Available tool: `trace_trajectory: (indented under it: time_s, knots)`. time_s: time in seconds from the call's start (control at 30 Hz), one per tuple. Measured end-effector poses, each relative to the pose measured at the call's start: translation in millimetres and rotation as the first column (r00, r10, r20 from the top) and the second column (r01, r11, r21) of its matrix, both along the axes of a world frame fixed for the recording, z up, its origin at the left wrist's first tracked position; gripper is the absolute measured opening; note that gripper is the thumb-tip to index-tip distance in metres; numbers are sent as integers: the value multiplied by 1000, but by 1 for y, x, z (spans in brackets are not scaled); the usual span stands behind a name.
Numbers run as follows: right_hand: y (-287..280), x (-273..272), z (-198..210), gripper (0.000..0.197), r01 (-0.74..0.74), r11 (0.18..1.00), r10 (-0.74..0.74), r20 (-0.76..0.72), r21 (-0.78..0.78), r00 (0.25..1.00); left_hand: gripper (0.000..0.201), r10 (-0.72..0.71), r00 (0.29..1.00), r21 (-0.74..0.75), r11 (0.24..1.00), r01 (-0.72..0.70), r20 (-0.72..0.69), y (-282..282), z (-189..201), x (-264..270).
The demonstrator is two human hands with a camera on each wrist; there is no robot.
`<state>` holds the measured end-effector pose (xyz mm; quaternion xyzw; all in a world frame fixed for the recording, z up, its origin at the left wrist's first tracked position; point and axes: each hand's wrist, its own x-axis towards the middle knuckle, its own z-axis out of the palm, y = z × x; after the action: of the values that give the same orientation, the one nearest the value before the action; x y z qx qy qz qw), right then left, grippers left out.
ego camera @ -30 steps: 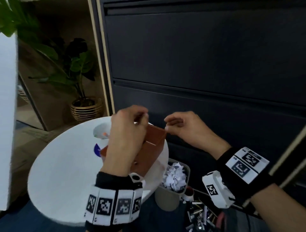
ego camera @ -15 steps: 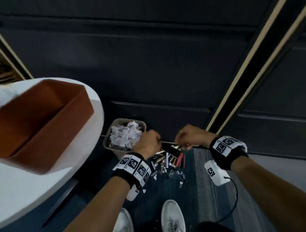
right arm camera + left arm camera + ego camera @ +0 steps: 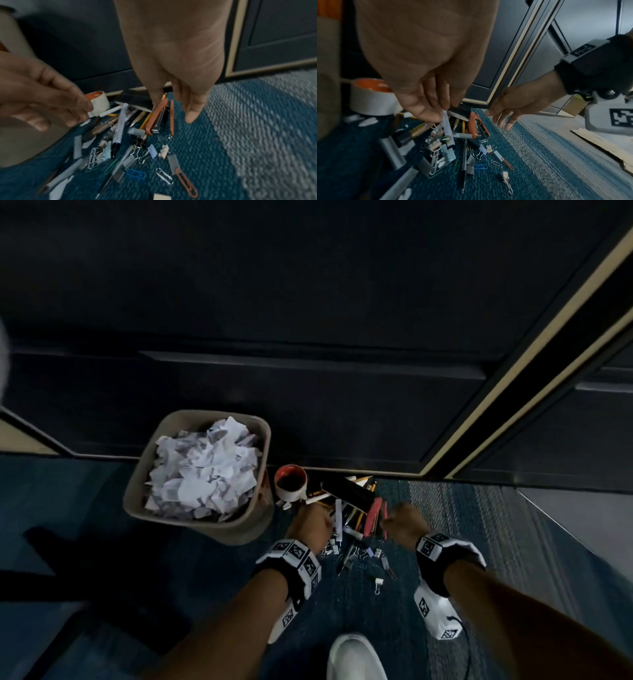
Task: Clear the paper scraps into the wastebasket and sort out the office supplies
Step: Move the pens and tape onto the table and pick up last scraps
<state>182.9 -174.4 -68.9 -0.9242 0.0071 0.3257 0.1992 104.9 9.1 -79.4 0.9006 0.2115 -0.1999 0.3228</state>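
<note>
**Both hands down in the supplies heap on the carpet**

We see a grey wastebasket (image 3: 198,474) standing on the blue carpet (image 3: 479,525) against the dark cabinet base (image 3: 308,392), packed to its rim with crumpled paper scraps (image 3: 202,470). Just beside it, toward the cabinet edge of the carpet, a tape roll (image 3: 291,482) with an orange core stands on its side, and the pile of office supplies (image 3: 453,142) spreads from there along the carpet: pens, pencils, binder clips, coloured paper clips and an orange stapler (image 3: 160,116).

Our left hand (image 3: 426,83) reaches down into the pile with thumb and fingertips pinching the upper end of a white pen (image 3: 447,128), whose lower end lies among the clips. Our right hand (image 3: 176,67) hangs above the stapler with fingers straight and pointing down, holding nothing; from the right wrist view the fingertips appear just at the stapler's far end, and we cannot tell whether they touch it. A white shoe (image 3: 356,655) shows at the near edge of the head view.
</note>
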Motion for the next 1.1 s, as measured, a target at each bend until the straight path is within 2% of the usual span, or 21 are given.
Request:
trace_trajectory:
  time_s: [0.07, 0.13, 0.23, 0.3, 0.37, 0.47, 0.53, 0.6, 0.63, 0.7, 0.73, 0.8, 0.83, 0.9, 0.97, 1.03, 1.1]
  knots:
    - [-3, 6, -31, 39, 136, 990, -136, 14, 38, 991, 32, 67, 998, -3, 998, -67, 4, -9, -18, 13]
    - [-2, 9, -63, 52, 183, 981, -184, 13, 58, 983, 31, 93, 996, 10, 996, -93, 1, -17, -35, 22]
    - [13, 2, -71, 67, 117, 992, -113, 75, -44, 991, 33, 100, 995, 50, 994, -99, -17, -28, -52, 28]
    - [22, -2, -68, 63, 46, 992, -35, 90, -116, 995, 34, 101, 995, 90, 991, -100, 0, -32, -63, 30]
    - [26, -2, -67, 61, 46, 991, -34, 102, -123, 994, 32, 111, 994, 117, 987, -112, 15, -34, -68, 28]
    - [22, -1, -70, 62, 93, 996, -92, 46, -17, 995, 27, 118, 992, 92, 988, -122, 49, -34, -68, 24]
    - [11, -1, -75, 63, 193, 979, -190, -46, 65, 981, 24, 160, 984, -20, 987, -159, 80, -32, -61, 19]
    - [0, -5, -68, 37, 295, 938, -271, -147, 184, 951, 11, 214, 972, -107, 973, -204, 96, -31, -45, 14]
    - [-2, -10, -54, 32, 346, 902, -306, -184, 258, 934, 12, 240, 964, -143, 964, -223, 111, -31, -35, 12]
    - [0, -21, -11, 41, 432, 813, -335, -293, 391, 895, 23, 266, 948, -228, 948, -223, 175, -28, -8, 7]
    - [-1, -26, 10, 37, 463, 762, -324, -352, 453, 878, 26, 264, 940, -252, 945, -208, 215, -27, 11, 4]
    - [-2, -34, 55, 26, 486, 671, -286, -409, 560, 866, 23, 259, 924, -271, 945, -183, 281, -26, 56, -2]
    - [-4, -37, 77, 29, 478, 630, -263, -411, 612, 873, 16, 252, 912, -259, 951, -171, 323, -26, 83, -6]
    - [-5, -47, 129, 30, 385, 582, -164, -359, 717, 919, 9, 246, 868, -196, 965, -176, 432, -25, 142, -15]
    - [-1, -58, 187, 29, 250, 564, -63, -261, 787, 963, 25, 264, 803, -166, 964, -207, 535, -22, 208, -31]
    - [7, -70, 250, 24, 140, 555, -42, -141, 820, 989, 37, 265, 717, -179, 964, -196, 645, -17, 272, -52]
    - [20, -83, 312, 21, 38, 541, -43, -18, 840, 999, 34, 251, 607, -201, 968, -150, 754, -8, 337, -83]
